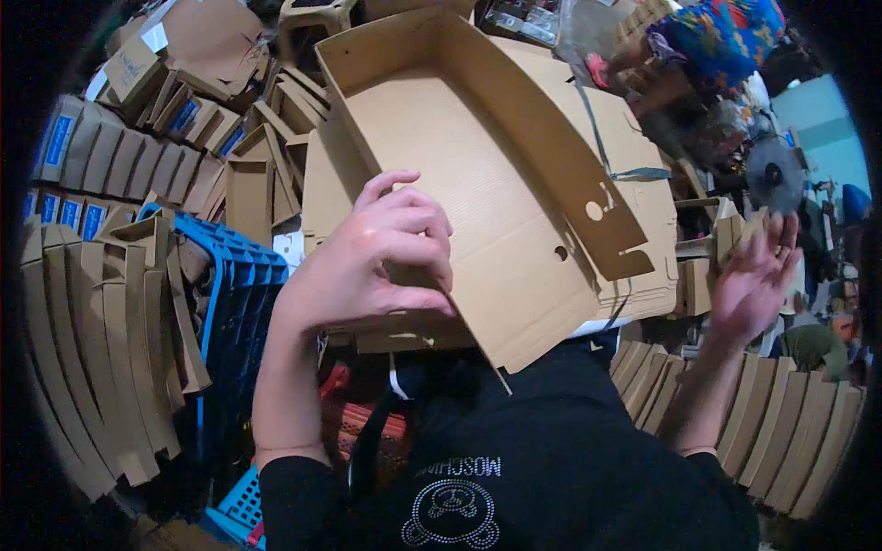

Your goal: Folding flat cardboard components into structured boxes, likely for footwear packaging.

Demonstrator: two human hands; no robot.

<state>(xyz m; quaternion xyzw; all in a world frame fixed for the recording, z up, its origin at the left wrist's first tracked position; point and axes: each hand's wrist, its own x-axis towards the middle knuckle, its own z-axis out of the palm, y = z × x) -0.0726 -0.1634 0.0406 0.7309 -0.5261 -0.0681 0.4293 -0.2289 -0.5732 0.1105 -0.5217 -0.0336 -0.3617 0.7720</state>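
A brown cardboard box (487,193) with raised side walls lies tilted in front of me, its near end flap unfolded toward my body. My left hand (400,243) is closed on the box's left wall, fingers curled over and thumb near the lower edge. Round holes and notches show at the near end of the right wall. Beneath the box is a stack of flat cardboard sheets (643,207) with a dark strap across it. Off to the right my right hand (758,280) is raised, fingers stretched out, apart from the box.
Rows of folded boxes (101,340) stand at the left beside a blue plastic crate (243,266). More folded boxes (781,427) line the lower right. A red basket (372,427) is by my lap. At the far right are a fan (772,172) and another person in patterned clothing (721,41).
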